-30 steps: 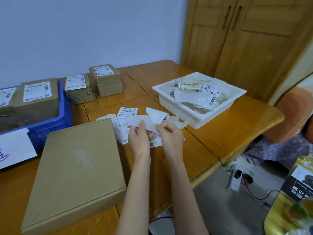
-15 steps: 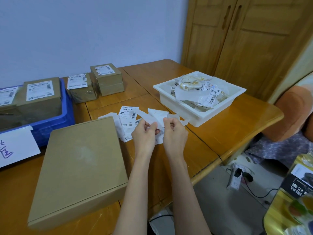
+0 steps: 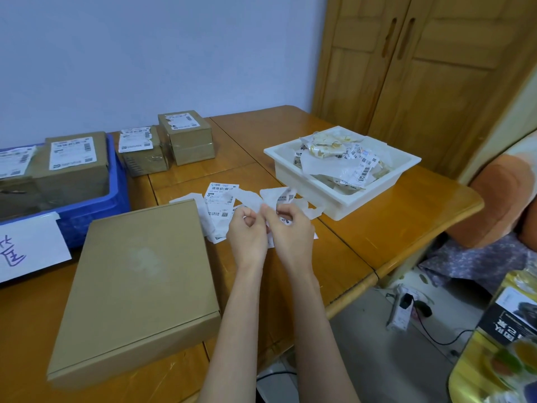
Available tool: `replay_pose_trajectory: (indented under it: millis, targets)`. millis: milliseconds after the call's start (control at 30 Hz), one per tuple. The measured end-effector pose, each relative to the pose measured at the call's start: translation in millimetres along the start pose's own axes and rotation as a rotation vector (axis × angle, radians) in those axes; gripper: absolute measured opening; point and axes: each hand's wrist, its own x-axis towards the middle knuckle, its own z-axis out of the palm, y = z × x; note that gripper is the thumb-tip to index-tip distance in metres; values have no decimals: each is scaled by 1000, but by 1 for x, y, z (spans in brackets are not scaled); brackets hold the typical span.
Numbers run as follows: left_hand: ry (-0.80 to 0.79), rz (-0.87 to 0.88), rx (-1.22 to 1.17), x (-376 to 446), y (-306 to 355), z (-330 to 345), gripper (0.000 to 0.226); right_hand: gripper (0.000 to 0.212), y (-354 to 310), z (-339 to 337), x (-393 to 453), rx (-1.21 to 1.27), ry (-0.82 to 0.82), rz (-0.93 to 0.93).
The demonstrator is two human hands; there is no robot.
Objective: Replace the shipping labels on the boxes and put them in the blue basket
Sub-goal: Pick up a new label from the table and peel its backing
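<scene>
My left hand (image 3: 247, 237) and my right hand (image 3: 290, 232) meet over the table's middle, both pinching a white label sheet (image 3: 266, 199) with its backing curling up between them. More loose labels (image 3: 220, 199) lie under and behind the hands. A large flat brown box (image 3: 139, 283) with no label lies to the left of my hands. The blue basket (image 3: 96, 205) at far left holds labelled boxes (image 3: 74, 164). Two small labelled boxes (image 3: 186, 138) stand behind, near the wall.
A white tray (image 3: 343, 199) with torn labels and backing scraps sits to the right. A white paper sign (image 3: 29, 248) hangs on the basket's front. The table edge runs close on the right, with a chair and floor clutter beyond.
Both hands have lifted slightly and drawn closer together on the label sheet, and the backing has curled up further. The boxes have not moved.
</scene>
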Motion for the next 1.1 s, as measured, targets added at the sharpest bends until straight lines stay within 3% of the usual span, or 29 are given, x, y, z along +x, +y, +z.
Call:
replay_pose_trajectory:
  millis: [67,167,400,633,767,867,933,1033,1100]
  targets:
    - [17,5,-8,-2,2,0,31,21,1,1,-3,-61,60,-60]
    - [12,-9,-19,-8,4,-1,29,44,1,0,-2,-154,174,-87]
    - [9,-119,-163,-8,7,0,14,36,-2,-2,6,-214,245,-10]
    - [-13,-267,-326,-9,7,0,8,31,-3,-9,10,161,159,213]
    - [34,-283,-349,-8,8,1,5,13,-7,-12,14,398,56,425]
    - [62,-295,-352,-5,6,-1,10,40,-13,-18,16,485,-70,537]
    - [54,-298,-353,-3,6,-3,14,45,-15,-21,15,482,-105,471]
    - [6,-276,-341,-2,10,-2,18,22,-16,-17,10,366,-89,305]
    - [-11,-275,-342,-3,15,0,13,21,-11,-11,6,276,-69,206]
